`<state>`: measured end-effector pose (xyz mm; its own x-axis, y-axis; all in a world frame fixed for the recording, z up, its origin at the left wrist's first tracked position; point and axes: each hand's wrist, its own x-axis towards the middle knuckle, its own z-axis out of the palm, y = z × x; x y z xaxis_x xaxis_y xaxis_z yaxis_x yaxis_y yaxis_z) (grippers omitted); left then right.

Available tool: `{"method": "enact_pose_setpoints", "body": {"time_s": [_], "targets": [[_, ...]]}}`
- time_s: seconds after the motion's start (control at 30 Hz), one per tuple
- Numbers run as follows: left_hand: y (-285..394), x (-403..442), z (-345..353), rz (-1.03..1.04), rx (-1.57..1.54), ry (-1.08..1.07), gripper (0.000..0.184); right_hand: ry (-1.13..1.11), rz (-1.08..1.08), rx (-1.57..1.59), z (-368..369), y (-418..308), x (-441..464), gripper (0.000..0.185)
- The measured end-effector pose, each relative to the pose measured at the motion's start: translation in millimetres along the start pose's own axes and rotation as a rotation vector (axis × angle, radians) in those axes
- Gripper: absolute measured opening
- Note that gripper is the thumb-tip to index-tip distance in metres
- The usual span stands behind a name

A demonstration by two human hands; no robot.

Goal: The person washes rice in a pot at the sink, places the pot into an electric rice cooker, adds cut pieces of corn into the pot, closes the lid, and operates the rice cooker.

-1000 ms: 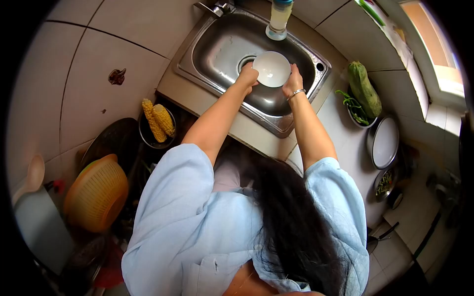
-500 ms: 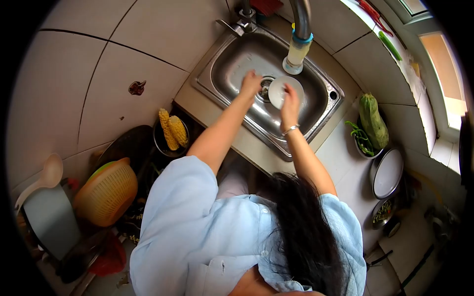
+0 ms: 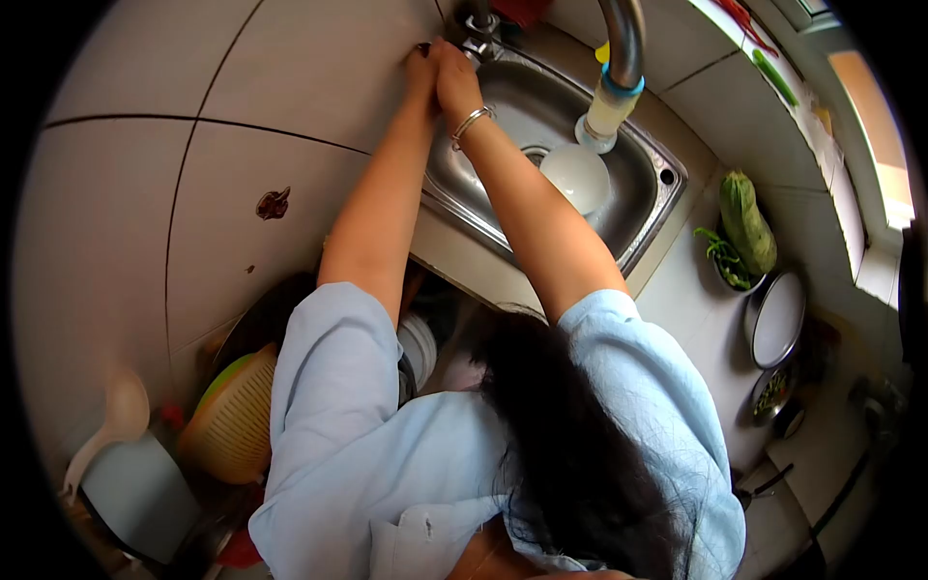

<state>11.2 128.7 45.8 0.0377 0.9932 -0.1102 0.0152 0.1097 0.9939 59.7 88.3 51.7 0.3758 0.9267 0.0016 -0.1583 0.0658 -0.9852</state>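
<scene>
Clock positions read from the bowl, 12 at top of view. White bowl (image 3: pixel 577 178): inside the steel sink (image 3: pixel 628 208), hands well apart from it. Drain (image 3: pixel 534 154): just beside the bowl at 10 o'clock, partly visible. Clear fitting with blue collar (image 3: pixel 606 114): at 1 o'clock, near the bowl, below the curved spout (image 3: pixel 626 39).

Both hands: 10 o'clock, past the basin at its upper-left corner, near the metal tap fixture (image 3: pixel 478 46). Left hand (image 3: pixel 420 75): alongside the right; fingers largely hidden, open or closed cannot be told. Right hand (image 3: pixel 452 75): fingers extended close together; whether they grip anything cannot be told. Bracelet (image 3: pixel 471 126) on right wrist.

Farther out: green squash (image 3: pixel 744 224) between 3 and 4 o'clock, in a container with green peppers (image 3: pixel 727 259). Wide pale dish (image 3: pixel 777 321): 4 o'clock. Smaller bowl with green pieces (image 3: pixel 773 394): between 4 and 5 o'clock. Yellow-orange colander (image 3: pixel 235 418): 8 o'clock, well apart. Pale ladle (image 3: pixel 126 406): also 8 o'clock, beyond the colander.
</scene>
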Motion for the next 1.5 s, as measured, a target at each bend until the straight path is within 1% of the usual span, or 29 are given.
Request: {"method": "enact_pose_setpoints", "body": {"time_s": [0.1, 0.13, 0.17, 0.23, 0.27, 0.33, 0.37, 0.43, 0.47, 0.53, 0.63, 0.83, 1.23, 1.5], "targets": [[-14.6, 8.4, -9.5, 0.052, 0.153, -0.077, 0.029, 0.135, -0.204, -0.038, 7.8, 7.9, -7.4, 0.041], [-36.0, 21.1, -13.2, 0.041, 0.008, -0.130, 0.030, 0.125, -0.183, -0.080, 7.0, 0.8, -9.0, 0.041], [-46.9, 27.8, -13.2, 0.052, 0.010, -0.129, 0.030, 0.085, -0.124, -0.088, 5.3, -7.4, -12.1, 0.042], [-50.4, 29.5, -11.0, 0.080, 0.015, -0.118, 0.030, 0.102, -0.040, -0.008, 5.7, -8.1, -15.7, 0.044], [-54.4, 26.3, -9.6, 0.099, -0.016, -0.045, 0.028, 0.113, -0.042, -0.013, 5.3, -8.2, -18.3, 0.045], [-48.0, 19.6, -9.1, 0.078, -0.038, -0.073, 0.028, 0.135, -0.051, -0.021, 4.6, -10.0, -20.9, 0.047], [-44.0, 16.2, -8.3, 0.070, -0.051, -0.087, 0.028, 0.145, -0.090, -0.047, 4.6, -11.5, -22.5, 0.045], [-40.7, 14.8, -14.0, 0.080, 0.090, -0.139, 0.020, 0.165, -0.166, -0.098, 5.2, -13.4, -26.8, 0.043], [-39.6, 14.2, -16.3, 0.084, 0.160, -0.165, 0.018, 0.171, -0.158, -0.096, 5.4, -14.3, -27.7, 0.044], [-37.2, 5.4, -7.8, 0.064, -0.047, -0.091, 0.023, 0.184, -0.139, -0.091, 6.1, -9.8, -28.0, 0.045], [-36.6, 2.7, -4.1, 0.050, -0.137, -0.069, 0.027, 0.210, -0.130, -0.124, 7.6, -5.0, -27.8, 0.048], [-42.7, -0.9, -11.7, 0.049, -0.129, -0.104, 0.027, 0.234, -0.107, -0.140, 7.9, -3.6, -31.3, 0.050], [-47.9, 2.3, -11.5, 0.057, -0.113, -0.133, 0.026, 0.282, -0.127, -0.173, 10.2, -2.7, -33.8, 0.044], [-52.3, -0.6, -14.4, 0.052, -0.114, -0.145, 0.025, 0.255, -0.094, -0.171, 6.9, -11.0, -36.2, 0.041]]}}
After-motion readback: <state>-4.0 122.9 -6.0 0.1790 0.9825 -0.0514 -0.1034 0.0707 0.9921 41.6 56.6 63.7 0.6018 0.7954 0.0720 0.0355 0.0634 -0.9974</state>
